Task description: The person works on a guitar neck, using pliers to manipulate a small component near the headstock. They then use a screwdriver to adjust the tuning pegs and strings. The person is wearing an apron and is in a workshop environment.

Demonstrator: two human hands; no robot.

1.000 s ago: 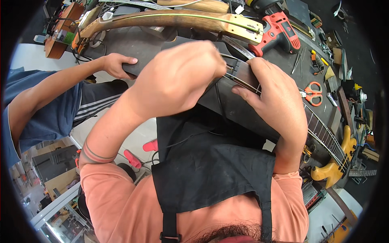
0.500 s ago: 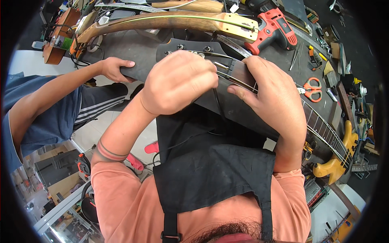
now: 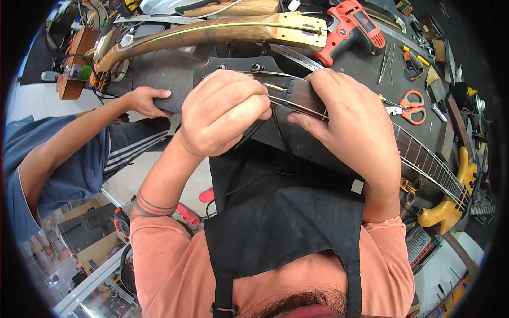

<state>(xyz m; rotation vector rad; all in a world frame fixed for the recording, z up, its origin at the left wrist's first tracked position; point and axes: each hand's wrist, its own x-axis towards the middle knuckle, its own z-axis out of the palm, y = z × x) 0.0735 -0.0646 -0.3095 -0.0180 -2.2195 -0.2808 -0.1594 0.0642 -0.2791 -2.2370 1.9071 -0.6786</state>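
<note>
A bass guitar lies across the workbench, its dark headstock (image 3: 204,67) at the left and its yellow wooden body (image 3: 450,199) at the far right. My right hand (image 3: 355,114) wraps round the bass guitar neck (image 3: 313,98) just past the nut, thumb on the near side. Over the headstock my left hand (image 3: 222,108) is closed, knuckles up, beside the strings by the nut. Whatever its fingers pinch is hidden under them. A tuning post (image 3: 257,67) shows beyond my left hand.
Behind lies a loose wooden guitar neck (image 3: 228,33), with a red-and-black power drill (image 3: 355,32) beside it. Orange-handled scissors (image 3: 412,106) rest right of my right hand. At the left, another person's hand (image 3: 151,102) touches the bench edge. A dark cable (image 3: 278,130) hangs below the neck.
My left hand, blurred before, is sharper now and turned a little at the headstock. My right hand keeps its hold on the neck. The whole view has shifted slightly.
</note>
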